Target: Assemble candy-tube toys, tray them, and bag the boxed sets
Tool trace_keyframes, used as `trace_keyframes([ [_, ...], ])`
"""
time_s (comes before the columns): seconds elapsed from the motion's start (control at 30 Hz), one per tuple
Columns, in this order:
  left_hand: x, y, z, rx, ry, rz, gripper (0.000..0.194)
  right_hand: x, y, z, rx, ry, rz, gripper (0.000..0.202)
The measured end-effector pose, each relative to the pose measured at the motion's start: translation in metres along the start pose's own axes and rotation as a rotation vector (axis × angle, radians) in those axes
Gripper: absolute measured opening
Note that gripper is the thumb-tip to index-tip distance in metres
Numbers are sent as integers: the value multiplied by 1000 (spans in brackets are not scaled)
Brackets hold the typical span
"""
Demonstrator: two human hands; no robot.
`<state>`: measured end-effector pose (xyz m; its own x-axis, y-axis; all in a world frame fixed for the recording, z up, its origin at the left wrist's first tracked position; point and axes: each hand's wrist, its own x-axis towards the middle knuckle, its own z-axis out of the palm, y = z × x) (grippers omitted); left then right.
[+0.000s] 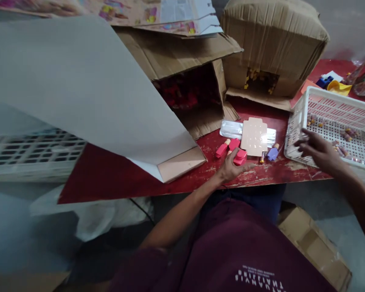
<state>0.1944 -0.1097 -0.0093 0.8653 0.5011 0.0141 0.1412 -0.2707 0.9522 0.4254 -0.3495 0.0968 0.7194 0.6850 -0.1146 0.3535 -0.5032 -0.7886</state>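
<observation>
My left hand (232, 167) rests on the red table (182, 178) near its front edge, fingers curled around a small red plastic piece (240, 157). Two more red pieces (222, 150) lie just beyond it. A pale pink backing card (254, 137) lies on a clear plastic blister (231, 129), with a small purple piece (273, 153) to its right. My right hand (318, 151) reaches over the near rim of a white plastic basket (301, 109), fingers spread, holding nothing that I can see. Several small coloured pieces lie in the basket.
A large grey card sheet (79, 85) leans over the left of the table. Behind stand an open cardboard box (188, 61) with red pieces inside and a second box (273, 40) with a torn hole. Another white crate (33, 154) is at left; a carton (316, 243) sits on the floor.
</observation>
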Motion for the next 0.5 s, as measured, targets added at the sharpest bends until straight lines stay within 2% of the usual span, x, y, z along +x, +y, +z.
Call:
trace_keyframes([
  [0.07, -3, 5, 5, -27, -54, 6, 50, -25, -27, 33, 147, -155, -57, 61],
  [0.1, -5, 8, 6, -41, -88, 22, 45, -33, -37, 47, 198, -184, -75, 53],
  [0.2, -11, 18, 6, -55, -136, 78, 36, -46, -55, 73, 326, -134, -88, 37],
  [0.3, -18, 29, 0, -86, -167, 133, 47, -48, -60, 82, 474, -40, -48, 32],
  [0.37, -23, 37, -4, -99, -179, 177, 52, -49, -63, 85, 493, -22, -67, 31],
  [0.5, -30, 48, -7, -77, -234, 184, 41, -56, -66, 88, 272, -137, -169, 27],
])
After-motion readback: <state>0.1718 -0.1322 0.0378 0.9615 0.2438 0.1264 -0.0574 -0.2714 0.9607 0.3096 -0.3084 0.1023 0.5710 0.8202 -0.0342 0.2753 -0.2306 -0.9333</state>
